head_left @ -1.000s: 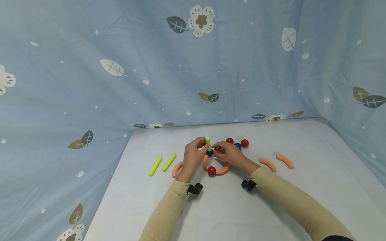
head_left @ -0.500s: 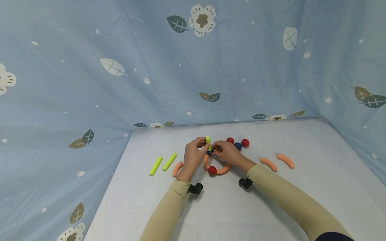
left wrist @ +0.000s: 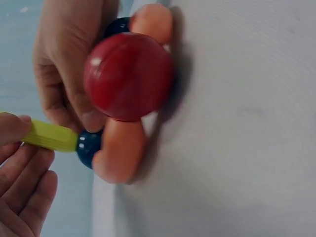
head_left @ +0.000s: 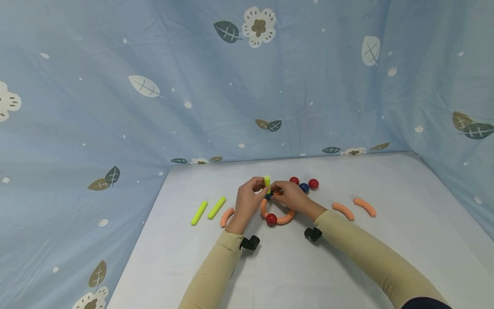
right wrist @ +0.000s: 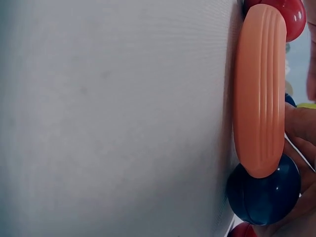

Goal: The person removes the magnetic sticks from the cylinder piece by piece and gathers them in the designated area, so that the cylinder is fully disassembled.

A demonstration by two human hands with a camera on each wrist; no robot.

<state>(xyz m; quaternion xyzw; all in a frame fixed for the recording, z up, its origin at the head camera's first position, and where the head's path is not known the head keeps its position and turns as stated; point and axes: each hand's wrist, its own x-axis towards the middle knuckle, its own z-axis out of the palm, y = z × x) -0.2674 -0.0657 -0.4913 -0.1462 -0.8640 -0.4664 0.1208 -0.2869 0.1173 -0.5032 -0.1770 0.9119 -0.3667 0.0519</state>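
My left hand (head_left: 248,201) pinches a yellow-green magnetic stick (head_left: 267,182) and holds it upright. Its lower end meets a dark blue ball (left wrist: 88,147) in a ring of orange curved sticks (head_left: 285,218) and balls lying on the table. From the other side, my right hand (head_left: 292,196) grips that blue ball with thumb and fingertips. At the ring's near side sits a red ball (left wrist: 129,76). The right wrist view shows a curved orange stick (right wrist: 260,94) joined to another blue ball (right wrist: 264,191). My hands hide the ring's far side in the head view.
Two yellow-green sticks (head_left: 199,213) and an orange curved stick (head_left: 226,218) lie to the left. On the right are two more orange curved sticks (head_left: 342,211). Behind the right hand sit red balls (head_left: 313,183) and a blue ball (head_left: 304,187). A patterned blue curtain (head_left: 308,86) surrounds the white table (head_left: 285,274).
My right hand has shifted slightly left, its fingers closing in on the blue ball. The yellow-green stick, still in my left hand, stands a little more upright.
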